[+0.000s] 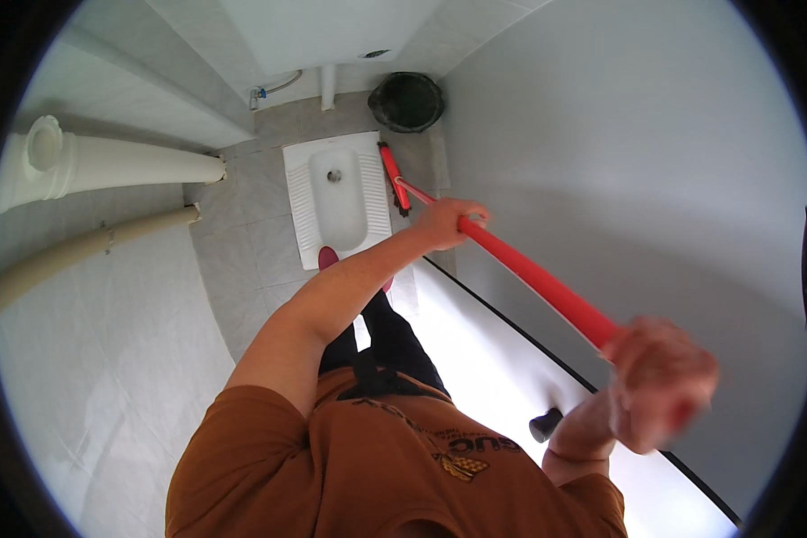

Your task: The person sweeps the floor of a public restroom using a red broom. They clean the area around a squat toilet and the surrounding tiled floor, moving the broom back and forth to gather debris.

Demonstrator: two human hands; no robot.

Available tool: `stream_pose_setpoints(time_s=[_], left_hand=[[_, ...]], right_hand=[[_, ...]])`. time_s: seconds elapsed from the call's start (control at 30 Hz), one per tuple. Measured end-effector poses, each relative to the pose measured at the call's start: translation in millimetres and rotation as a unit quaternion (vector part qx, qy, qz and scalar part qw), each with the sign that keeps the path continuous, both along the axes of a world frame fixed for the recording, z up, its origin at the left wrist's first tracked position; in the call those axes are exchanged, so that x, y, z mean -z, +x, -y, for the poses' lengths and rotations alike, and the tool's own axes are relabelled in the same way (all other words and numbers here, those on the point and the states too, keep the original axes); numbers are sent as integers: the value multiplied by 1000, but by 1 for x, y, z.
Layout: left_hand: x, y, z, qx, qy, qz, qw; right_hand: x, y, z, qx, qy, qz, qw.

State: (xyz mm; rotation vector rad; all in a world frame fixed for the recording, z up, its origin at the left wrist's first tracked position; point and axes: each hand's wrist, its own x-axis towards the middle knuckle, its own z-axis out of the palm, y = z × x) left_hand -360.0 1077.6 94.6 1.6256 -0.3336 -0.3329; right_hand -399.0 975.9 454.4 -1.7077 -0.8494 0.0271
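Note:
A red long-handled floor brush (538,278) runs slantwise from the lower right to the floor. My left hand (451,224) is closed around the handle, partway along it. Around the upper end my right hand (663,381) is wrapped, somewhat blurred by motion. The narrow red brush head (394,177), with dark bristles showing at its ends, lies on the floor along the right side of the white squat toilet (368,143). The toilet has ribbed footrests and a dark drain hole.
A bin with a black liner (406,101) stands in the far right corner. Left are a thick white pipe (117,166) and a beige pipe (108,242). A grey partition (619,179) closes the right side. A small valve (256,94) sits at the back wall.

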Motion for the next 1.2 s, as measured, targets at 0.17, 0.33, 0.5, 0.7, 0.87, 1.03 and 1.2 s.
stream_pose_setpoints(time_s=[0.17, 0.33, 0.5, 0.7, 0.87, 1.03, 1.2], left_hand=[[38, -9, -31, -69, 60, 13, 996], [15, -12, -47, -161, 106, 80, 978], [11, 16, -65, -300, 18, 144, 943], [81, -5, -90, -295, 35, 117, 948], [20, -12, -50, -293, 33, 111, 949], [-11, 4, -13, -313, 5, 181, 933], [51, 14, -5, -226, -15, 83, 971]], right_hand=[[35, 15, -4, 9, 28, -41, 999], [5, 28, 17, -99, 46, -76, 991], [11, -2, -27, -103, 38, -47, 993], [55, -7, -33, -57, -10, -143, 988], [18, -2, 4, 80, 201, -109, 970], [12, 0, -1, -71, 119, 4, 990], [45, -12, -19, 19, -17, -99, 995]])
